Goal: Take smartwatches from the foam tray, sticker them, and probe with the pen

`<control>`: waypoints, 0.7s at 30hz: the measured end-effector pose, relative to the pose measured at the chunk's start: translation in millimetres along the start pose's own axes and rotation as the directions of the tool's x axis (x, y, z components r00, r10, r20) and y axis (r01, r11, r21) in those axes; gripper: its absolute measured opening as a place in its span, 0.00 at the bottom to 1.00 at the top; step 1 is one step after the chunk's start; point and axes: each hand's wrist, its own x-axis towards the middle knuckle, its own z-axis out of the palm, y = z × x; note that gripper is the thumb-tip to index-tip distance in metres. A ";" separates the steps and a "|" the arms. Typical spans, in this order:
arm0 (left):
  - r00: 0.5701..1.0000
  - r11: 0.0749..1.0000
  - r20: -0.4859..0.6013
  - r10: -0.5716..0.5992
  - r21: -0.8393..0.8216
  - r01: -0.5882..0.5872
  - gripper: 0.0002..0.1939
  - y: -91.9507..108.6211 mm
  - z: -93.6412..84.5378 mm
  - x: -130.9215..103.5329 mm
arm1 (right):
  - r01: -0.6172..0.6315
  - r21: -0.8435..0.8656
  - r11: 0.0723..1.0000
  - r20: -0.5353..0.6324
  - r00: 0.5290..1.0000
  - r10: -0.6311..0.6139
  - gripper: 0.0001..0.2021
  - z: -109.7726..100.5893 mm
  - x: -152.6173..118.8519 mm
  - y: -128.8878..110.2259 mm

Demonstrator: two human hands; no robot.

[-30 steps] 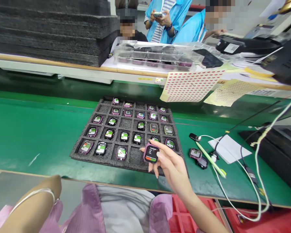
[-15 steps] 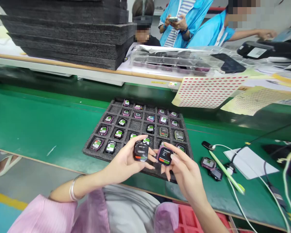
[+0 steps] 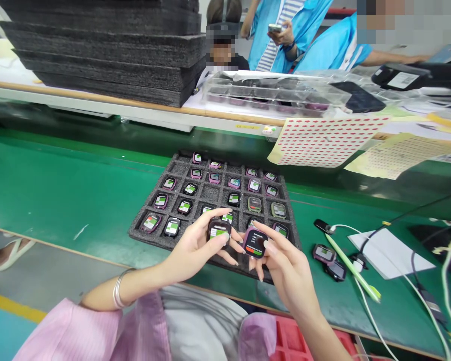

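While the green belt [image 3: 52,190] and the stack of dark foam sheets [image 3: 108,45] at far left sit as they did half a second ago, the changes are all near the hands. Foam tray [image 3: 144,235] of small watch bodies lies mid-belt, unmoved, most pockets filled, screens lit green and white. Left hand [image 3: 193,250] holds a black watch body [image 3: 218,231] pinched between thumb and fingers over the tray's near edge; its screen now shows green and white where it showed a dark panel with a red bar before. Right hand [image 3: 285,271] grips a purple watch body [image 3: 255,242] the same way, just right of the black one, almost touching, screen unchanged, dark with red and green. Two loose watch bodies [image 3: 325,255] lie right of the tray beside a green pen [image 3: 351,268].
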 end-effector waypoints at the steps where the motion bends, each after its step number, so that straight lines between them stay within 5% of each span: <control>1: 1.000 1.000 0.008 0.004 0.002 -0.004 0.23 -0.3 -0.3 0.1 | -0.001 0.000 1.000 0.009 1.000 0.001 0.17 -0.2 -0.5 -0.3; 6: 0.999 1.000 0.048 0.020 -0.007 -0.020 0.31 -0.7 -1.0 -0.9 | 0.027 0.003 1.000 0.054 0.998 -0.027 0.22 -0.8 0.1 1.5; 14: 1.000 0.999 -0.010 -0.016 0.043 0.017 0.29 -3.3 0.6 -1.2 | 0.065 0.006 0.998 0.088 0.994 -0.065 0.23 -1.0 0.6 7.3; 21: 1.000 0.995 -0.006 0.002 0.099 -0.001 0.26 -5.1 -3.2 -2.2 | 0.078 0.012 0.997 0.052 0.995 -0.079 0.13 -1.1 -1.5 6.2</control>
